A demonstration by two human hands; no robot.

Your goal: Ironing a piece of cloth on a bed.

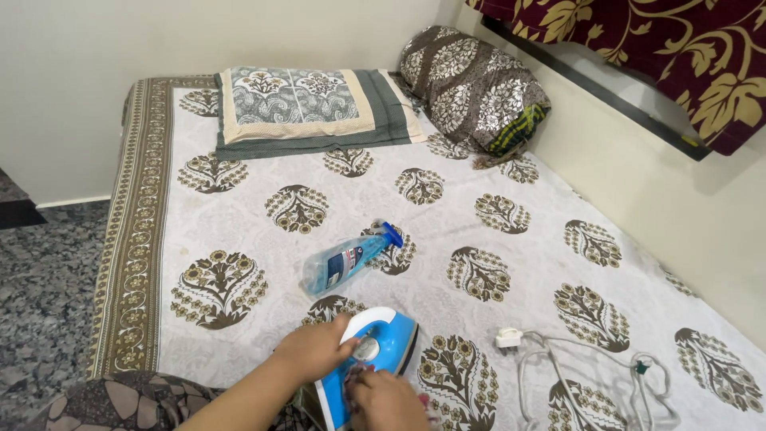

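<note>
A blue and white clothes iron [381,351] rests on the patterned bedsheet [495,239] near the bottom of the view. My left hand [315,349] lies over the iron's upper left side, fingers near its round dial. My right hand [385,400] touches the iron's lower end, fingers curled; I cannot see what it grips. A clear blue spray bottle [345,261] lies on its side just beyond the iron. The iron's white cord and plug [574,363] lie coiled to the right.
A folded green and cream quilt [307,108] and a brown patterned pillow [475,84] sit at the bed's far end. A wall runs along the right with a maroon curtain [678,48] above. Speckled stone floor [44,295] lies to the left.
</note>
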